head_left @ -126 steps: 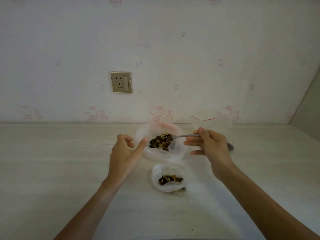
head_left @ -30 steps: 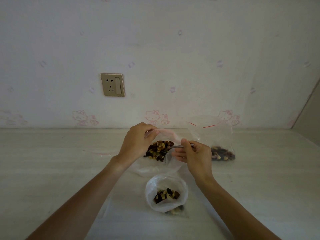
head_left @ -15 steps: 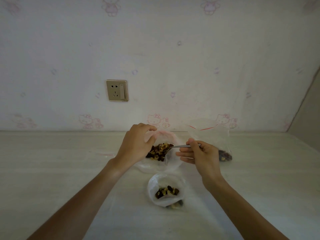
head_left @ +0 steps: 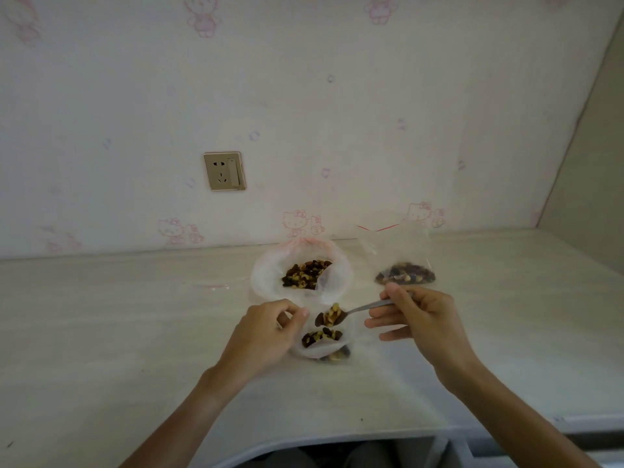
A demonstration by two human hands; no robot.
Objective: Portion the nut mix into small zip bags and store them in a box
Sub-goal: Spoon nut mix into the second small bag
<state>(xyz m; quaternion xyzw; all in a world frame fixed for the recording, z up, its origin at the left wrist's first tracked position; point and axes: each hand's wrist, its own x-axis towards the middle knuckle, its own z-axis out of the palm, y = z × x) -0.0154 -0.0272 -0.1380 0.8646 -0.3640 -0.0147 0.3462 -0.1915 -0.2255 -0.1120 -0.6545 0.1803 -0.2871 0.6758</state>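
A large clear bag of nut mix [head_left: 270, 278] stands open near the wall. In front of it is a small open zip bag [head_left: 319, 349] with some nuts inside. My left hand [head_left: 266, 332] pinches the small bag's left rim. My right hand [head_left: 415, 319] holds a metal spoon [head_left: 358, 310] loaded with nuts just above the small bag's mouth. Another zip bag [head_left: 403, 265] with a red strip stands at the right with nuts in its bottom.
The pale wooden table [head_left: 101, 332] meets a wallpapered wall with a socket [head_left: 224, 171]. The table's front edge curves in near my body. A side panel [head_left: 587, 163] rises at the far right. No box is in view.
My right hand lifted the loaded spoon out of the large bag and brought it toward me over the small bag. My left hand left the large bag's rim and took the small bag's rim.
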